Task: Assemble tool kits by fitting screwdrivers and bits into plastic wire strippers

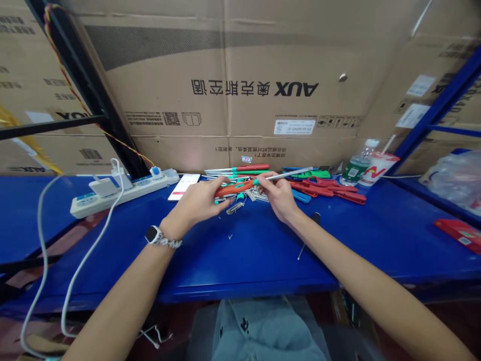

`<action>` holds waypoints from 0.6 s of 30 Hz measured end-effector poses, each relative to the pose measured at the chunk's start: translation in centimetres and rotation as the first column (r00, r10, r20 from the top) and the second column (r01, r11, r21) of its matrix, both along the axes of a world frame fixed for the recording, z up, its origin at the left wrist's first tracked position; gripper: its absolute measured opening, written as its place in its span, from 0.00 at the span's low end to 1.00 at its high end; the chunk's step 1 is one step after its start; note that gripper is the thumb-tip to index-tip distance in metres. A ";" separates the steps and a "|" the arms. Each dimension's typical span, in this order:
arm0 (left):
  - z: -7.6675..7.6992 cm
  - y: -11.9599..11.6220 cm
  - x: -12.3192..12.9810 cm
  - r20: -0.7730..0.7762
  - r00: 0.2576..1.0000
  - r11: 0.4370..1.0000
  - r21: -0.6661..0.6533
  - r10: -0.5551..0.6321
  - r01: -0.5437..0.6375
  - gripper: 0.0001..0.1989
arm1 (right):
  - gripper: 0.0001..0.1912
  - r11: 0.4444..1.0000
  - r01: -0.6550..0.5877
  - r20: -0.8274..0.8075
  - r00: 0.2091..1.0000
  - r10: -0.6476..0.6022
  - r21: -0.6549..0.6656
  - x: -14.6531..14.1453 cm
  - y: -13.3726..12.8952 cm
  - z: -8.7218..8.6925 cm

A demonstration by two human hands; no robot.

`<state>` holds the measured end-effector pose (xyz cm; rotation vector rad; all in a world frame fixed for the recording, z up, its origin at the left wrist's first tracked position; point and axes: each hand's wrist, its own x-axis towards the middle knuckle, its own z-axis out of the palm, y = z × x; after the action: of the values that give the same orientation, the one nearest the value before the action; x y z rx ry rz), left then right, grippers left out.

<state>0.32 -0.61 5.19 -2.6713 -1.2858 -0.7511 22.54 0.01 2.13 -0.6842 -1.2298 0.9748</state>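
Note:
A screwdriver [236, 189] with an orange and green handle is held between both hands above the blue table, its metal shaft pointing right and slightly up. My left hand [201, 199] grips the handle end. Where the handle meets the shaft, my right hand [277, 195] pinches it with thumb and fingers. Behind and below lie more screwdrivers [250, 168] with red and green handles and small metal pieces [259, 195]. Red clamp-like tools [330, 189] and a green one [315, 174] lie to the right. A dark-handled screwdriver [316, 217] rests partly behind my right forearm.
On the left, a white power strip [146, 189] carries plugs and cables beside a white phone-like object [184, 186]. At the right stand a bottle [355, 168] and a cup [378, 168]; a red box [460, 234] lies farther right. Cardboard [240, 60] backs the blue table [255, 260].

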 end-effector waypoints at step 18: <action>-2.6 0.4 2.3 0.327 0.926 0.801 -0.494 -0.188 0.337 0.23 | 0.28 0.995 0.003 0.172 0.985 0.014 -0.101 -0.6 -0.1 -0.7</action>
<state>2.57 -0.19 2.64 -3.3661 -1.3644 -0.9140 21.95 -0.11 1.47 -0.8596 -1.3409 1.0032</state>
